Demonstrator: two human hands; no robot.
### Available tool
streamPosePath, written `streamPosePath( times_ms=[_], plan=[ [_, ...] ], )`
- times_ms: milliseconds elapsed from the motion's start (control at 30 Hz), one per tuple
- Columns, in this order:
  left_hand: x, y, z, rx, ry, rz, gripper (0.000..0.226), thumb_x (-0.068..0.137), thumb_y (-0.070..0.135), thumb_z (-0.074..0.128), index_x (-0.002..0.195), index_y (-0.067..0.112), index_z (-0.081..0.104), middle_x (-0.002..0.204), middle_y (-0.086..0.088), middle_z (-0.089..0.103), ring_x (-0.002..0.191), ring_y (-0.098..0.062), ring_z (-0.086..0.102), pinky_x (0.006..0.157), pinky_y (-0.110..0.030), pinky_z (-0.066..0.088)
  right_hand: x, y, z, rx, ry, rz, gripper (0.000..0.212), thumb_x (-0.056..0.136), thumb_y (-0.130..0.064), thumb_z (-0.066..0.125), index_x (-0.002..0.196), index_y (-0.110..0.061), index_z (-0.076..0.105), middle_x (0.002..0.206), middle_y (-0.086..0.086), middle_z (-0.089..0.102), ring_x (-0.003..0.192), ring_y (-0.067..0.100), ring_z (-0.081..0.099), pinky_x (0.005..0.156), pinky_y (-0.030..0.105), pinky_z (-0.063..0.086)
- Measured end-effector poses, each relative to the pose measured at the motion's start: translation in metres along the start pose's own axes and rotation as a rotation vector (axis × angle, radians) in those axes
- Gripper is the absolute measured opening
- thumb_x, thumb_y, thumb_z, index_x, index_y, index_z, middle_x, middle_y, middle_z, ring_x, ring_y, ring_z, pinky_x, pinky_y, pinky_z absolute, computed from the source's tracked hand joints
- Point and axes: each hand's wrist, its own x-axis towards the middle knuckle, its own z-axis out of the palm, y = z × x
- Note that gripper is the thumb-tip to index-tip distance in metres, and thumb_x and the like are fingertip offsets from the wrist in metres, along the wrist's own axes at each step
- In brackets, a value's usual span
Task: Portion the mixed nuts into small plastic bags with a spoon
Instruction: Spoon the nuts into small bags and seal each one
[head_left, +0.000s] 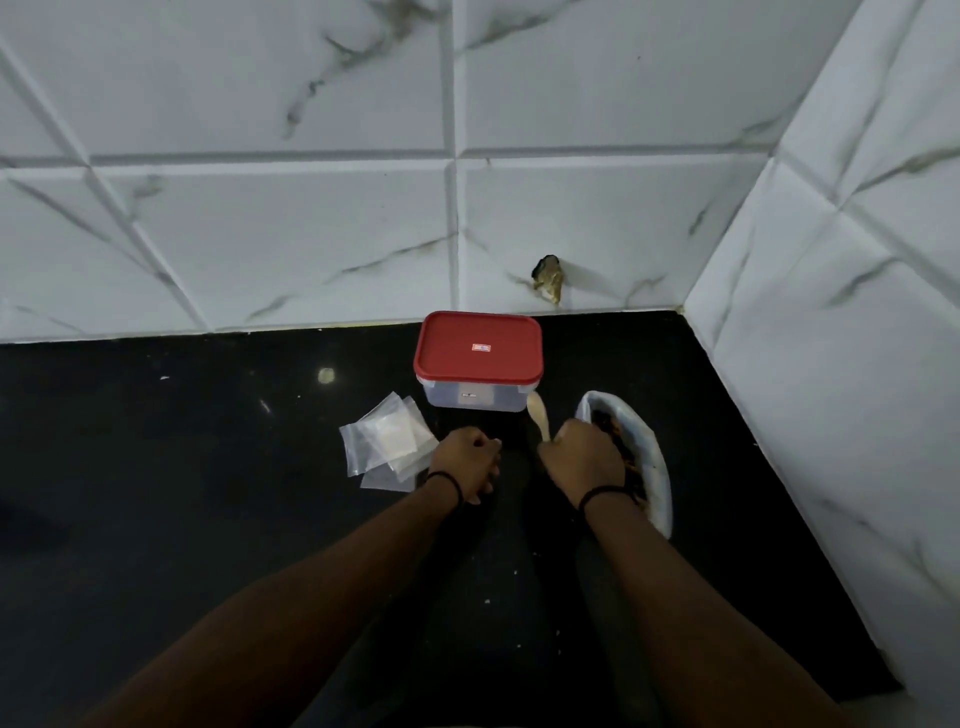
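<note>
A white bowl (655, 467) of dark mixed nuts (605, 420) stands on the black counter at the right. My right hand (582, 457) grips a pale wooden spoon (538, 413), whose end points up toward the container. It partly covers the bowl's left side. A loose pile of small clear plastic bags (382, 441) lies to the left. My left hand (465, 462) rests with curled fingers at the pile's right edge; whether it pinches a bag is hidden.
A clear plastic container with a red lid (478, 349) stands shut behind the hands, near the wall. White marble-pattern tiled walls (311, 234) close off the back and the right side. The black counter (156, 467) stretches to the left.
</note>
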Motion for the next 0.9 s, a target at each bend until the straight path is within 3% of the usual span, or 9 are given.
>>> streamPosePath(
  times_ms=[67,133,233,300,400,500,567,667,900],
  plan=[
    [0.003,0.006,0.014,0.013,-0.044,-0.007,0.021,0.098,0.034,0.051,0.093,0.016,0.06,0.085,-0.007,0.068,0.063,-0.015,0.063,0.051,-0.027,0.051,-0.002,0.013,-0.018,0.214,0.083,-0.034,0.01,0.089,-0.015,0.059,0.097,-0.013,0.066,0.088,0.0,0.067,0.086,0.018,0.067,0.08,0.032,0.055],
    [0.005,0.016,0.033,0.031,-0.106,-0.013,0.021,0.097,0.036,0.053,0.093,0.016,0.06,0.088,-0.008,0.069,0.064,-0.016,0.064,0.05,-0.028,0.052,-0.004,0.033,-0.041,0.312,0.146,-0.017,0.012,0.09,-0.016,0.058,0.097,-0.023,0.065,0.088,-0.007,0.067,0.083,0.011,0.065,0.08,0.026,0.051],
    [0.009,0.033,0.067,0.058,-0.208,-0.034,0.032,0.094,0.045,0.054,0.096,0.014,0.059,0.093,-0.01,0.069,0.065,-0.016,0.067,0.052,-0.032,0.057,-0.003,0.073,-0.062,0.214,0.204,0.122,0.012,0.091,-0.025,0.06,0.092,-0.016,0.069,0.09,0.004,0.069,0.086,0.023,0.065,0.074,0.03,0.048],
    [0.013,0.043,0.088,0.038,-0.217,-0.074,0.054,0.088,0.057,0.057,0.112,0.008,0.055,0.101,-0.014,0.066,0.066,-0.02,0.069,0.046,-0.032,0.055,-0.004,0.099,-0.066,0.212,0.222,0.193,0.019,0.089,-0.026,0.063,0.089,-0.01,0.073,0.09,0.011,0.07,0.088,0.031,0.065,0.069,0.029,0.044],
    [0.019,0.048,0.109,-0.005,-0.203,-0.137,0.072,0.081,0.062,0.062,0.125,0.008,0.045,0.107,-0.018,0.063,0.069,-0.026,0.07,0.043,-0.03,0.052,-0.007,0.122,-0.065,0.29,0.153,0.27,0.016,0.085,-0.025,0.067,0.083,-0.01,0.074,0.089,0.012,0.071,0.089,0.032,0.066,0.075,0.033,0.049],
    [0.026,0.047,0.117,-0.02,-0.181,-0.18,0.057,0.086,0.04,0.065,0.128,0.006,0.046,0.114,-0.021,0.061,0.082,-0.032,0.069,0.044,-0.034,0.055,-0.008,0.128,-0.058,0.369,0.086,0.29,0.017,0.085,-0.019,0.067,0.068,-0.018,0.065,0.082,0.01,0.069,0.087,0.031,0.067,0.077,0.037,0.051],
    [0.027,0.045,0.115,-0.063,-0.153,-0.209,0.05,0.088,0.03,0.063,0.129,0.007,0.048,0.119,-0.021,0.058,0.095,-0.036,0.065,0.044,-0.035,0.055,-0.007,0.127,-0.052,0.39,0.083,0.298,0.015,0.085,-0.017,0.067,0.071,-0.011,0.068,0.081,0.012,0.069,0.085,0.03,0.067,0.074,0.036,0.051],
    [0.024,0.04,0.106,-0.083,-0.117,-0.212,0.043,0.091,0.027,0.061,0.127,0.007,0.047,0.12,-0.018,0.057,0.094,-0.034,0.065,0.046,-0.034,0.055,-0.002,0.119,-0.044,0.396,0.071,0.262,0.016,0.084,-0.017,0.066,0.079,-0.003,0.071,0.081,0.015,0.069,0.08,0.029,0.066,0.067,0.032,0.048],
    [0.021,0.026,0.074,-0.135,-0.048,-0.224,0.036,0.092,0.023,0.06,0.124,0.009,0.05,0.117,-0.018,0.059,0.094,-0.032,0.066,0.056,-0.037,0.059,0.006,0.093,-0.032,0.343,-0.039,0.171,0.012,0.087,-0.021,0.065,0.083,-0.013,0.072,0.081,0.004,0.069,0.079,0.019,0.065,0.069,0.03,0.05]
  ],
)
